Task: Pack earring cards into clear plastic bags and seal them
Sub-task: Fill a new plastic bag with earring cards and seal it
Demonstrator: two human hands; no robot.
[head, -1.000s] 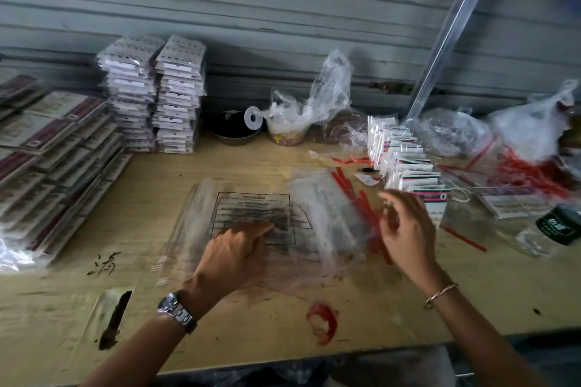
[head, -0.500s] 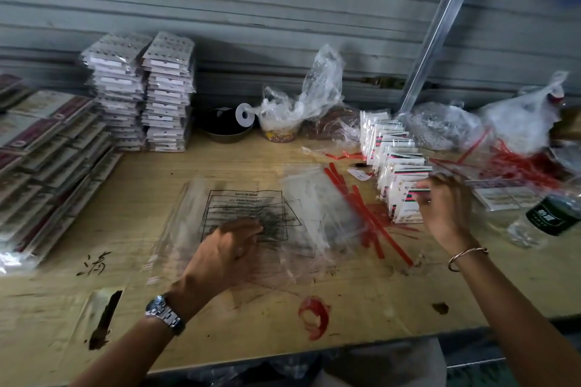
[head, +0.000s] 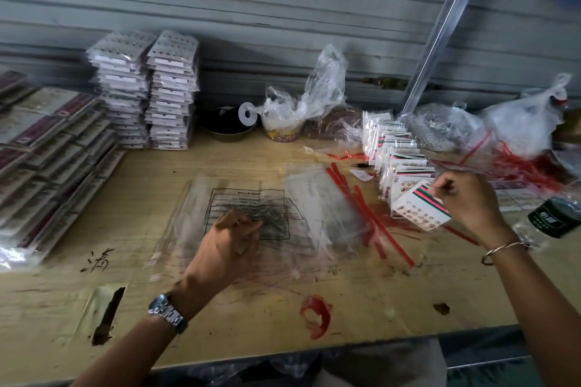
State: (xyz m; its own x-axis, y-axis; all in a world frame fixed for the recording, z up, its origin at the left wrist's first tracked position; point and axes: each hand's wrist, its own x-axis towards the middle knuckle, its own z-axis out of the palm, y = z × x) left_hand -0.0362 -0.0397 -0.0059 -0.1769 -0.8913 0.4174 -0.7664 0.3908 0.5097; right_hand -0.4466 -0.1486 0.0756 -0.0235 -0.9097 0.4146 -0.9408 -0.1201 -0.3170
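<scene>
My right hand [head: 465,204] pinches a white earring card [head: 418,209] with a red and green stripe, lifted just off the front of a row of standing earring cards [head: 393,151]. My left hand [head: 226,245] rests on a pile of clear plastic bags [head: 251,207] with black print in the middle of the wooden table [head: 157,308], fingertips curled onto the top bag. More clear bags with red sealing strips [head: 355,207] lie between my hands.
Two tall stacks of bagged white cards [head: 147,91] stand at the back left. Flat packs [head: 47,160] fill the left side. A dark bowl [head: 226,126], crumpled plastic bags [head: 308,97], a bottle [head: 553,217] and peeled red strips [head: 518,163] lie at the back and right.
My right hand reached to the row of cards, took the front card and has pulled it up and toward me. My left hand stayed on the bag pile.
</scene>
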